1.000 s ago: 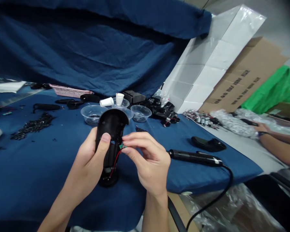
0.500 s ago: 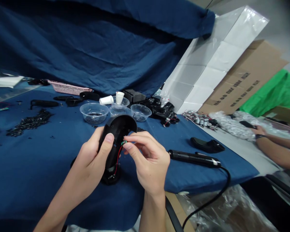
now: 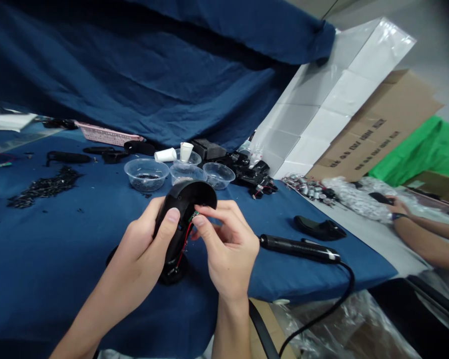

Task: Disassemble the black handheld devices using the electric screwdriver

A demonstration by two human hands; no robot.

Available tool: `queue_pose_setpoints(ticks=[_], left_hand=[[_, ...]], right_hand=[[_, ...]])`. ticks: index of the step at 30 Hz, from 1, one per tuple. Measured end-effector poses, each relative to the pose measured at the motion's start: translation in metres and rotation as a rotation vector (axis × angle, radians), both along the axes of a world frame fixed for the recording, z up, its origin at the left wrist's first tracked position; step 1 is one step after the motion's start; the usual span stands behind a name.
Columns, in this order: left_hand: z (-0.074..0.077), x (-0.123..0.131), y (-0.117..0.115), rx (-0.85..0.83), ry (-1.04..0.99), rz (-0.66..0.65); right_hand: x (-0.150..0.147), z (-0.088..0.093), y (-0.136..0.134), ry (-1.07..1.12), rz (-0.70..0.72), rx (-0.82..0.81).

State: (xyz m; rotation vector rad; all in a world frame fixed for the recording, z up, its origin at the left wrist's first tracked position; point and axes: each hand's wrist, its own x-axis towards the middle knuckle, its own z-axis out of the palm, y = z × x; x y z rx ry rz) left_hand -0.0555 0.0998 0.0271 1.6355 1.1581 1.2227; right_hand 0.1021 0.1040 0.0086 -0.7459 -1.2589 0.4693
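My left hand [image 3: 142, 249] is wrapped around a black plastic housing [image 3: 185, 199], with the thumb lying on its shell. Between the thumb and fingertips of my right hand [image 3: 228, 249] is a small green circuit board [image 3: 193, 216], held at the housing's open side. Red and black wires [image 3: 187, 238] run from the board down the housing to its round black base [image 3: 174, 273], which sits near the blue cloth. The hands hide most of the housing's inside.
A black corded electric screwdriver [image 3: 299, 248] and a black moulded part [image 3: 320, 229] lie to the right on the blue-covered table [image 3: 60, 259]. Clear plastic bowls [image 3: 145, 174] and a heap of small black parts [image 3: 45, 187] lie farther back. A co-worker's arm [image 3: 422, 234] reaches in at the right.
The housing has leaned and shifted to the right, its top rising toward the bowls. My right hand has brought the green board closer against the housing's opening.
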Motion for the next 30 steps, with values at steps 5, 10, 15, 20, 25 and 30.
queue_pose_setpoints(ticks=[5,10,15,20,25,30], left_hand=[[0.001,0.001,0.0,-0.009,-0.007,0.001],[0.002,0.002,0.0,-0.006,0.003,0.001],[0.004,0.001,-0.002,0.056,0.014,0.06],[0.004,0.0,-0.004,0.075,0.027,0.075],[0.004,0.001,-0.003,0.057,0.022,0.068],[0.002,0.002,-0.002,0.082,0.037,0.05]], right_hand=[[-0.001,-0.001,0.001,-0.01,-0.007,0.023],[-0.001,-0.001,0.001,-0.027,-0.059,0.032],[-0.006,-0.006,0.0,-0.037,-0.165,0.078],[-0.01,-0.007,-0.001,-0.056,-0.224,0.115],[-0.009,-0.007,-0.002,-0.067,-0.232,0.123],[-0.011,-0.009,-0.001,-0.041,-0.222,0.073]])
